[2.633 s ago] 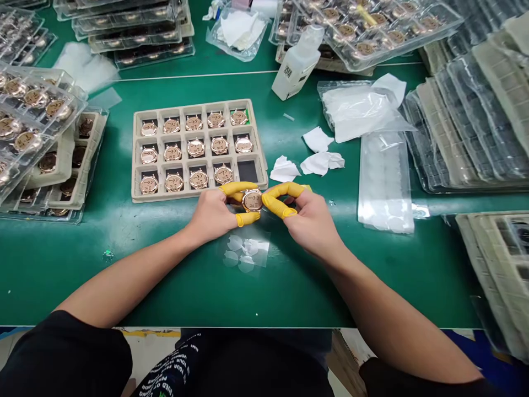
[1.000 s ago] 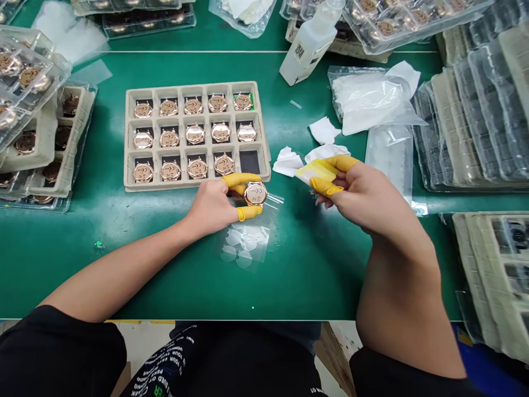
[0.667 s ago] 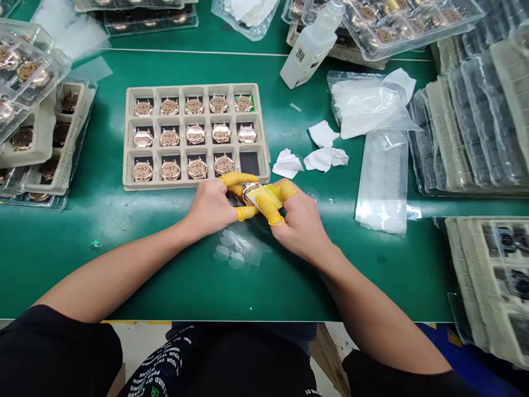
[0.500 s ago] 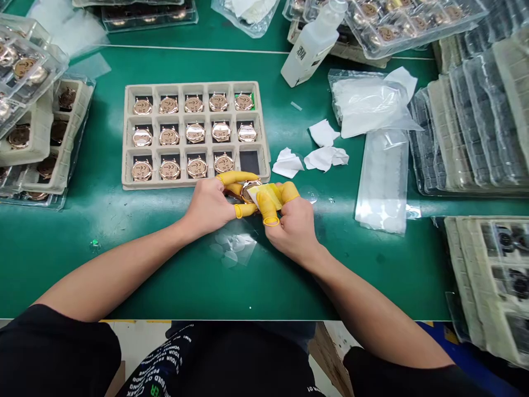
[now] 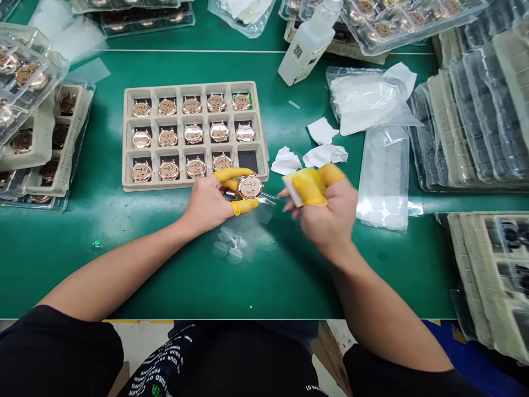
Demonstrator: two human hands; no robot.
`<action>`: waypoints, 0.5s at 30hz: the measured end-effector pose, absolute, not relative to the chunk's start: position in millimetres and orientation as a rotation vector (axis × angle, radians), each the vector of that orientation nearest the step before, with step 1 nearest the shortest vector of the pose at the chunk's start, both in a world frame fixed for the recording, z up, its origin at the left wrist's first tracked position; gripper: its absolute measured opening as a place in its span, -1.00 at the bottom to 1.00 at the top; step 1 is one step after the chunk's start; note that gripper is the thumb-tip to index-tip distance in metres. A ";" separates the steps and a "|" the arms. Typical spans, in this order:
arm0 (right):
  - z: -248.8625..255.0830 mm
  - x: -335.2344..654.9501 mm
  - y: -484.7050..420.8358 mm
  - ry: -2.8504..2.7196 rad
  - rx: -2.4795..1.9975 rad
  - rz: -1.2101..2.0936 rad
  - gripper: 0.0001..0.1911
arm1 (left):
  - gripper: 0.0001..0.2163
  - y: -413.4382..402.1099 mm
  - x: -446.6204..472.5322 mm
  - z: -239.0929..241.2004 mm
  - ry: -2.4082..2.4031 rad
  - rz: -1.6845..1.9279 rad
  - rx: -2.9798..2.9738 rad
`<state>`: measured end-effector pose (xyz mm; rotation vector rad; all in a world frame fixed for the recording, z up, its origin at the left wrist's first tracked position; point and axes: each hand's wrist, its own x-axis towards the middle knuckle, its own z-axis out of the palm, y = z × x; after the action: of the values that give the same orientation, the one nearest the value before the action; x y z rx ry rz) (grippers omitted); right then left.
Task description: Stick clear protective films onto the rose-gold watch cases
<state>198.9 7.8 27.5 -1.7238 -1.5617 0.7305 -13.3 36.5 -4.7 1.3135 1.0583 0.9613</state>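
Observation:
My left hand [image 5: 215, 201], with yellow finger cots on its fingers, pinches a rose-gold watch case [image 5: 250, 187] by its edge, its engraved back facing up. My right hand [image 5: 326, 212], also in yellow finger cots and blurred by motion, is apart from the case to the right and grips a folded white wipe [image 5: 292, 190]. Just beyond the left hand lies a beige compartment tray [image 5: 123, 138] of similar watch cases, with a bare pocket at its near right corner. Clear film with round pieces [image 5: 235, 255] lies on the green table below the left hand.
Crumpled white wipes [image 5: 324, 157] lie right of the tray, near a bag of wipes [image 5: 367, 105]. A plastic bottle [image 5: 306, 49] stands behind. Stacked trays [image 5: 475, 121] crowd the right side, and more filled trays [image 5: 25, 132] are piled at the left.
My right hand has moved off the watch case to the right, taking the wipe with it. The left hand still holds the case, whose back is now uncovered.

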 end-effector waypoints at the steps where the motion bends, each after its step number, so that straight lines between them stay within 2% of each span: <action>1: 31.2 206.7 11.1 -1.614 -1.802 0.547 -0.80 | -0.43 36.3 -13.5 -5.0 1.064 0.960 1.327; 3: 35.6 216.6 15.5 -1.685 -1.871 0.215 -0.71 | -0.44 35.7 -14.1 -6.5 1.063 0.962 1.361; 4: 35.5 217.2 15.9 -1.691 -1.837 0.185 -0.65 | -0.44 35.5 -14.4 -7.6 1.050 0.961 1.375; 6: 30.5 209.9 13.2 -1.668 -1.674 0.438 -0.55 | -0.44 35.0 -14.8 -10.1 1.017 0.962 1.397; 8: 21.9 196.6 9.7 -1.616 -1.504 0.825 -0.54 | -0.45 34.7 -14.9 -12.0 0.985 0.949 1.432; 10: 14.8 185.7 11.6 -1.529 -1.400 1.055 -0.55 | -0.45 34.4 -14.5 -12.3 0.967 0.943 1.457; 13: 11.5 183.2 32.8 -1.387 -1.317 0.980 -0.65 | -0.38 33.3 -13.7 -9.3 0.989 0.926 1.383; 15: 11.4 187.9 55.2 -1.397 -1.331 0.846 -0.70 | -0.41 32.1 -13.3 -5.9 0.991 0.895 1.325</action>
<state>187.9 55.2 11.4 -1.3308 -1.3973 0.8456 -13.3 32.1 -5.9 1.3251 0.9911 0.8954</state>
